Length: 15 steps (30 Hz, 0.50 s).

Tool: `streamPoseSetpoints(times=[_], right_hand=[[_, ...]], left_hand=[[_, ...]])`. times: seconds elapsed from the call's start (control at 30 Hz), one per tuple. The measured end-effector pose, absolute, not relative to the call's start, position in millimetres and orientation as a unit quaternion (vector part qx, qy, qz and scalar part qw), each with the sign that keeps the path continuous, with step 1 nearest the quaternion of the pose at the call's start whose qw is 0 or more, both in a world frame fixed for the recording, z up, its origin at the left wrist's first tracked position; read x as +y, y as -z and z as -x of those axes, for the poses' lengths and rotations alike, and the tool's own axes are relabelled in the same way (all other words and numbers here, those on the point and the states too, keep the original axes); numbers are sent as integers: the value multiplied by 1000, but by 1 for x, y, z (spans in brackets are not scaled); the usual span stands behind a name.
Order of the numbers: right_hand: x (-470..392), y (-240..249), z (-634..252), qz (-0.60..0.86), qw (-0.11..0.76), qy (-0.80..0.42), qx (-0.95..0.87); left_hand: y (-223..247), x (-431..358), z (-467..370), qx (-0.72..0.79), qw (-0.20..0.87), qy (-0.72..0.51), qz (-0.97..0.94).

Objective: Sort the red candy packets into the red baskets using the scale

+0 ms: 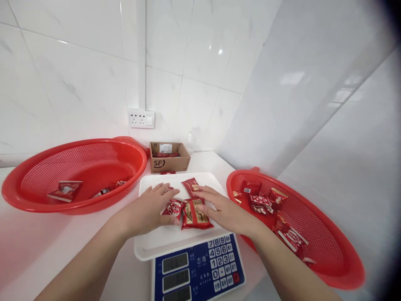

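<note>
Since just a few packs (191, 220) are on scale tray (156, 243) & more in red baskets (328, 234), prob. partway; L hand (147, 211), R hand (224, 209) over tray, thumbs & fingers apart.

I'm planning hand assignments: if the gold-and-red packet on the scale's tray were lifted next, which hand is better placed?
Probably the right hand: it reaches over the right side of the gold-and-red packet, while the left hand partly covers the red-and-white packet beside it. Actual contact is unclear.
</note>
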State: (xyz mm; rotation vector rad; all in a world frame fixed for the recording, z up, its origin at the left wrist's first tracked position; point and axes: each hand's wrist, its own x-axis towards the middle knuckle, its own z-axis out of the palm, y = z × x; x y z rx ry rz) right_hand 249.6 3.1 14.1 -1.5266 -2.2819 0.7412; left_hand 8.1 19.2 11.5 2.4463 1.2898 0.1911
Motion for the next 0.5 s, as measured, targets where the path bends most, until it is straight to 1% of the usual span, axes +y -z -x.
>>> streamPoseSetpoints(times=[0.13, 0.27, 0.4, 0.5], right_hand=[[-21, -19, -252, 538, 117, -267, -791], [-27, -16, -250, 558, 102, -245, -786], [-27, -13, -253, 555, 101, -246, -788], [-26, -14, -260, 550, 106, -251, -790]], left_hand=[[-9, 25, -3, 469, 158, -80, -865], [-8, 26, -10, 441, 185, -80, -875], [-5, 26, -15, 433, 234, -80, -867], [-2, 29, -13, 449, 219, -85, -862]])
